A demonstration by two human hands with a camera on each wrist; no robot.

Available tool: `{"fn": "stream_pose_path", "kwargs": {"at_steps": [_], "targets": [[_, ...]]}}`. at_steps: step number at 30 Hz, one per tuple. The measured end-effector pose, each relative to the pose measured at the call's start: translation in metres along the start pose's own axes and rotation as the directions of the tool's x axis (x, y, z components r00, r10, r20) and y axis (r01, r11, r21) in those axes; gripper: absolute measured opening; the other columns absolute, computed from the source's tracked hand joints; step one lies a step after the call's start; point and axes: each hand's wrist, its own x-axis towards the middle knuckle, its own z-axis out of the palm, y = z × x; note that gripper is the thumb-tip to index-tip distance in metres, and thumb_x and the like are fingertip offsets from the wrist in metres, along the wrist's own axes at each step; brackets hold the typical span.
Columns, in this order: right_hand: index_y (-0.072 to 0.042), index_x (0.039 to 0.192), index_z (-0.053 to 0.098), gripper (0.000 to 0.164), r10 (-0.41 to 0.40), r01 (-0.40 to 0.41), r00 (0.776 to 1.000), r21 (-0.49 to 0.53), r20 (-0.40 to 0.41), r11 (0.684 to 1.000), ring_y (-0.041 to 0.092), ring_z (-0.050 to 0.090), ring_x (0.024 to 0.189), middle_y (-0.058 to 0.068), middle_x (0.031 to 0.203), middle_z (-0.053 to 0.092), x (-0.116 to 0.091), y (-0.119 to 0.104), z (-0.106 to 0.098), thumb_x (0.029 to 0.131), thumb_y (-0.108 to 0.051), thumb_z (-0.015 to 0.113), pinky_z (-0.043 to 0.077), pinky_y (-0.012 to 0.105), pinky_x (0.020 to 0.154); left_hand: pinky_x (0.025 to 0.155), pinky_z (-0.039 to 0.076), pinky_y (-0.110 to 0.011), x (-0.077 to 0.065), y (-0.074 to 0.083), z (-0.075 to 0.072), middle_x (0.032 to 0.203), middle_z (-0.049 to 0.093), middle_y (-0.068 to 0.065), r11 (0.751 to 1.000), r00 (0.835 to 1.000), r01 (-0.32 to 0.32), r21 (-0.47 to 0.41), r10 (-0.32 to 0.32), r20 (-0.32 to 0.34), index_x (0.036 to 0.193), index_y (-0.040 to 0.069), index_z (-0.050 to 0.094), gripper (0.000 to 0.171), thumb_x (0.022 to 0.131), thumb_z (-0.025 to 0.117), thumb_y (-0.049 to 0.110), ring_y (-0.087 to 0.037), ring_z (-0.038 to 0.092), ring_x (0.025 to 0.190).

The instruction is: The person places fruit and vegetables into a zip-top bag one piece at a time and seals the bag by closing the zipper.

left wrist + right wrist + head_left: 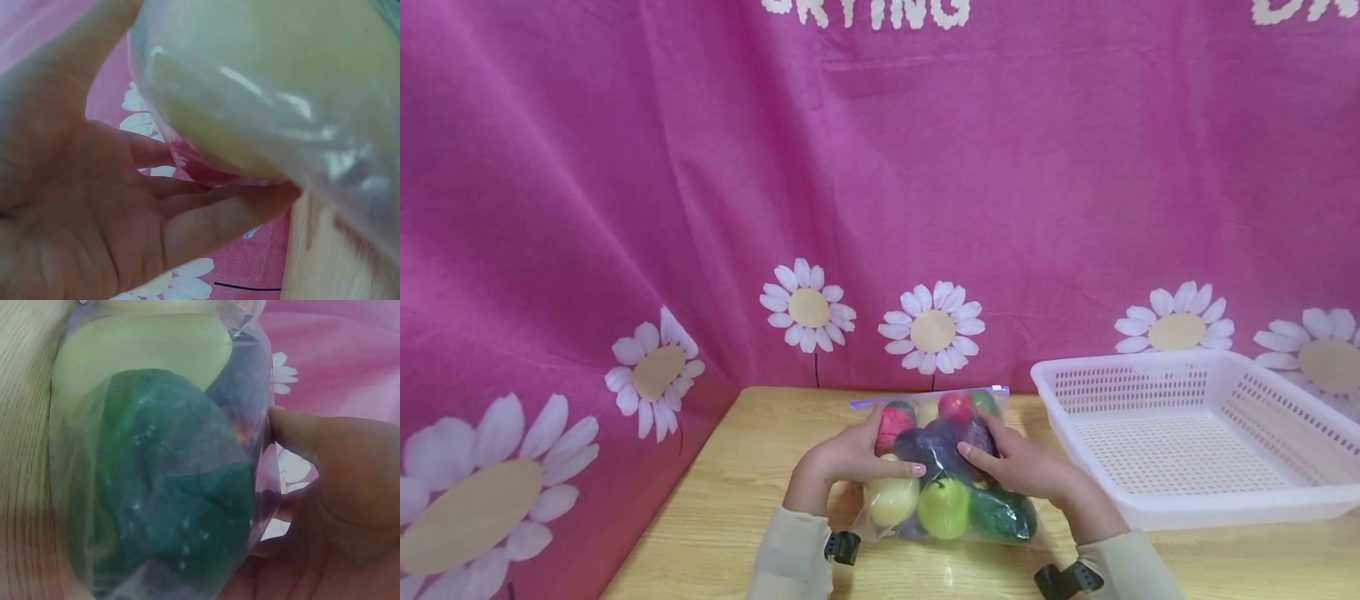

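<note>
A clear zip bag (pixel 936 467) packed with fruit and vegetable pieces lies between my two hands near the back of the wooden table. Through the plastic show a green pear (pixel 943 508), a pale yellow round piece (pixel 891 500), a dark green piece (pixel 1002 515), dark purple pieces and red ones. My left hand (pixel 853 454) grips the bag's left side, its thumb lying across the front and its fingers around the edge. From the right, my right hand (pixel 1022 462) holds the other side, thumb on top. The bag's purple zip strip (pixel 992 390) runs along the far edge.
A white plastic basket (pixel 1150 504) with slotted walls stands on the table (pixel 715 492) to the right of the bag. Behind and to the left hangs a pink cloth (pixel 880 167) printed with white daisies.
</note>
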Motion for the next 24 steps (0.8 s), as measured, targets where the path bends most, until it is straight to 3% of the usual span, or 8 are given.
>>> {"fn": "stream_pose_path", "kwargs": {"at_steps": [2,5,7,11,17,21,24], "targets": [[0.013,0.154,0.021,0.083,-0.032,0.033,0.999,-0.028,0.017,0.999,0.041,0.055,0.120,0.039,0.140,0.046,-0.001,0.002,0.000,0.102,-0.041,0.057,0.047,0.056,0.100,0.115,0.035,-0.056,0.002,0.000,0.002,0.158,0.038,-0.020,1.000,1.000,-0.024,0.004,0.024,-0.019,0.162,0.002,0.011,0.114,0.083,0.082,0.043,-0.036,0.035,0.146],[0.013,0.155,0.018,0.085,-0.046,0.046,0.999,-0.026,0.025,0.999,0.038,0.060,0.107,0.039,0.136,0.047,-0.001,0.008,0.000,0.103,-0.044,0.054,0.052,0.051,0.091,0.116,0.034,-0.053,0.006,0.001,0.006,0.159,0.037,-0.017,0.998,0.996,-0.068,-0.007,0.068,-0.055,0.162,0.004,0.015,0.108,0.084,0.082,0.036,-0.034,0.036,0.145],[0.014,0.154,0.017,0.086,-0.053,0.053,0.999,-0.045,0.005,0.998,0.041,0.060,0.109,0.041,0.136,0.046,0.001,0.012,0.000,0.104,-0.046,0.052,0.052,0.053,0.093,0.116,0.035,-0.052,0.009,0.002,0.009,0.159,0.038,-0.016,0.996,0.993,-0.092,-0.003,0.092,-0.078,0.162,0.004,0.017,0.104,0.086,0.082,0.033,-0.033,0.038,0.144],[0.013,0.153,0.023,0.081,-0.074,0.067,0.995,-0.090,-0.074,0.994,0.050,0.048,0.129,0.041,0.140,0.046,0.004,0.017,0.000,0.104,-0.045,0.050,0.037,0.065,0.108,0.116,0.033,-0.054,0.016,0.004,0.016,0.159,0.036,-0.019,0.993,0.987,-0.120,0.008,0.120,-0.109,0.161,0.001,0.018,0.098,0.089,0.079,0.028,-0.036,0.036,0.145],[0.017,0.149,0.030,0.072,-0.105,0.083,0.986,-0.163,-0.129,0.983,0.055,0.045,0.131,0.042,0.139,0.047,0.002,0.013,0.000,0.104,-0.033,0.056,0.036,0.065,0.109,0.119,0.027,-0.057,0.016,0.006,0.021,0.167,0.019,-0.020,0.994,0.989,-0.045,0.095,0.058,-0.134,0.162,0.004,0.014,0.098,0.091,0.075,0.033,-0.039,0.021,0.152],[0.017,0.148,0.031,0.072,-0.125,0.091,0.982,-0.229,-0.142,0.969,0.056,0.038,0.137,0.042,0.146,0.039,-0.006,0.001,-0.006,0.102,-0.031,0.059,0.033,0.065,0.111,0.118,0.028,-0.059,0.009,0.014,0.022,0.166,0.023,-0.018,0.973,0.978,-0.004,0.232,0.053,-0.203,0.162,0.005,0.019,0.099,0.090,0.075,0.042,-0.038,0.021,0.152],[0.014,0.148,0.035,0.069,-0.193,0.145,0.971,-0.292,-0.142,0.945,0.054,0.041,0.136,0.038,0.147,0.043,-0.015,-0.009,-0.018,0.101,-0.030,0.061,0.035,0.065,0.110,0.117,0.027,-0.063,0.003,0.024,0.021,0.165,0.028,-0.016,0.950,0.971,0.007,0.311,0.068,-0.231,0.162,0.007,0.023,0.102,0.086,0.077,0.049,-0.037,0.024,0.152]]}}
